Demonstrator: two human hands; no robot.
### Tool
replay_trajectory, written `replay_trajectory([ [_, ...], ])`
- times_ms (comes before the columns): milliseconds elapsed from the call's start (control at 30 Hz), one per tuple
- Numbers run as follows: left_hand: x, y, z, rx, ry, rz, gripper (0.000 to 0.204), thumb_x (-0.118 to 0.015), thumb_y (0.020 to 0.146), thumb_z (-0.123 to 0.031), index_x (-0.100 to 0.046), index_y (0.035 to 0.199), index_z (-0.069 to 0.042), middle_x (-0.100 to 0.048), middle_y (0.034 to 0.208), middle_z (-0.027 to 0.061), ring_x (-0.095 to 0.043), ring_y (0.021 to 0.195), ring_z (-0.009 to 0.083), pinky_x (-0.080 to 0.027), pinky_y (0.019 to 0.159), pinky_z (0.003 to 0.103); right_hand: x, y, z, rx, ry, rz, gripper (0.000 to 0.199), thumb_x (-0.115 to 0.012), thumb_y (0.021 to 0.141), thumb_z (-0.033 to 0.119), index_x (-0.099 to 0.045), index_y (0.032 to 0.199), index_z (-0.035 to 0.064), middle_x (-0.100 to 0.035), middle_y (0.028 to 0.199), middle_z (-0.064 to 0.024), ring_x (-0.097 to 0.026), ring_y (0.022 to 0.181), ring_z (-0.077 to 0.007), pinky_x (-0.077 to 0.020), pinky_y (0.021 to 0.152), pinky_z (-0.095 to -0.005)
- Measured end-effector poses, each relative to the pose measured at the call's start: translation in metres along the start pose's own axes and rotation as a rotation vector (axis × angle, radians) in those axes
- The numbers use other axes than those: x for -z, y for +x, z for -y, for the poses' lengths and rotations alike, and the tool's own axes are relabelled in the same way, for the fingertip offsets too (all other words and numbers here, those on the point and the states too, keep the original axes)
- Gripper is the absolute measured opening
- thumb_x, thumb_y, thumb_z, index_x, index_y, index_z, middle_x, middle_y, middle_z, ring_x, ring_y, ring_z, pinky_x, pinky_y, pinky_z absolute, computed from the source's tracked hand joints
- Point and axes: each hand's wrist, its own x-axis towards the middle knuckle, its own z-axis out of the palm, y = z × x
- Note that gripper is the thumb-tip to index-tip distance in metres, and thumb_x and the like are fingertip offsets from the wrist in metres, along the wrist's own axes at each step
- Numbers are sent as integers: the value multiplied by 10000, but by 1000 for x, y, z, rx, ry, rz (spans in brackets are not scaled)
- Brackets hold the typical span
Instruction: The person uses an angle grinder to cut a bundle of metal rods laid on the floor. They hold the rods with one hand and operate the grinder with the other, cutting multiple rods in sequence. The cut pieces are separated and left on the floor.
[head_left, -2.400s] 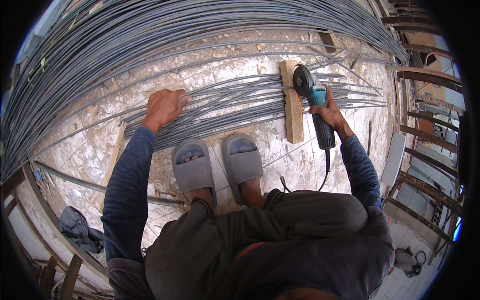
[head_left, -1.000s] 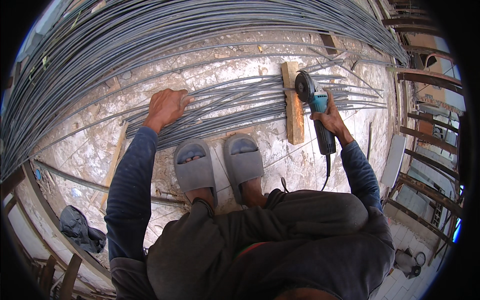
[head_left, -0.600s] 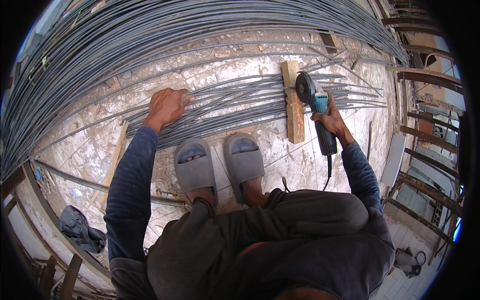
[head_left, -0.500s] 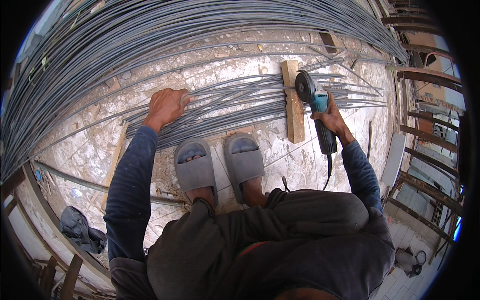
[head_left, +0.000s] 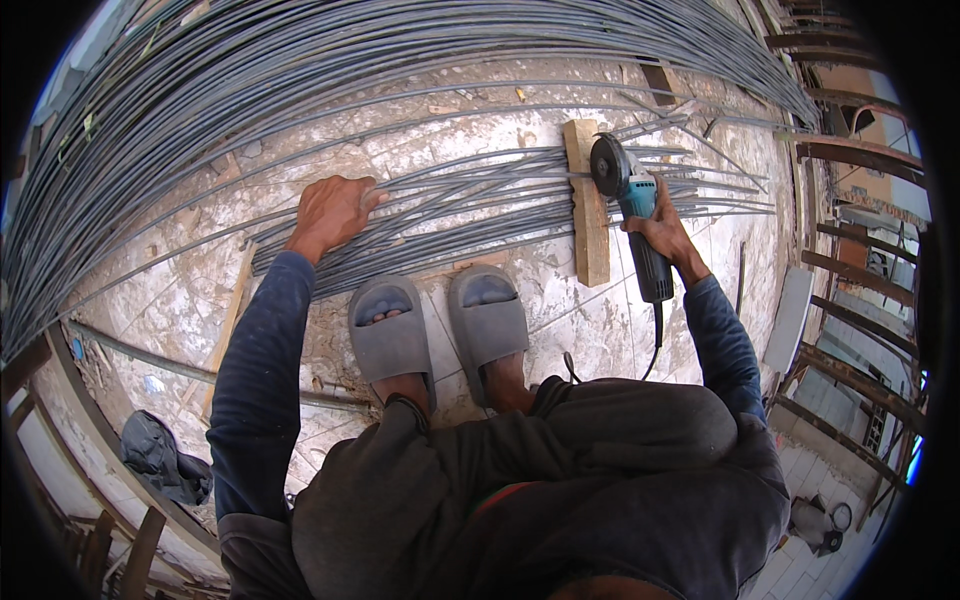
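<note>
My right hand (head_left: 664, 232) is wrapped round the body of a teal and black angle grinder (head_left: 647, 262). Its dark cutting disc (head_left: 606, 166) stands upright at the right side of a wooden block (head_left: 592, 238), over the rods; whether it touches one I cannot tell. My left hand (head_left: 335, 212) is closed on a steel rebar rod (head_left: 262, 222) at the left part of a short bundle of cut rebar (head_left: 470, 222). The palm hides how many rods it grips. The bundle's right ends stick out past the block.
A large stack of long rebar (head_left: 400, 40) curves across the far side. Grey sandals (head_left: 390, 340) on my feet stand close to the near edge of the bundle. The grinder's cord (head_left: 658, 345) trails toward my leg. A black bag (head_left: 163, 460) lies at the left, wooden bars (head_left: 860, 260) at the right.
The grinder in my right hand has risen very slightly toward the far side. My left hand stays in place on the rod.
</note>
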Motion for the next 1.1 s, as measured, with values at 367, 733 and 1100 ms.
replay_trajectory([
  [367, 3, 1, -2, -12, 3, 20, 362, -569, 964, -421, -724, 1047, -105, -689, 780, 190, -658, 807, 395, -476, 731, 499, 2, -5, -14, 44, -35, -6, 1069, -777, 623, 108, -208, 1528, 80, -563, 1245, -167, -575, 1085, -294, -491, 935, -389],
  [733, 3, 1, -4, -10, 38, -2, 387, -564, 970, -438, -726, 1070, -101, -706, 813, 182, -668, 842, 381, -492, 764, 482, 3, -4, -12, 44, 0, -9, 1058, -773, 627, 122, -217, 1524, 56, -558, 1246, -166, -586, 1038, -282, -519, 879, -379],
  [1100, 9, -7, -2, 2, 54, 56, 372, -565, 968, -423, -723, 1067, -101, -698, 803, 190, -666, 835, 388, -489, 745, 491, -7, -10, -11, 47, 72, 3, 1057, -751, 643, 108, -182, 1533, 47, -596, 1160, -162, -629, 960, -269, -537, 841, -368],
])
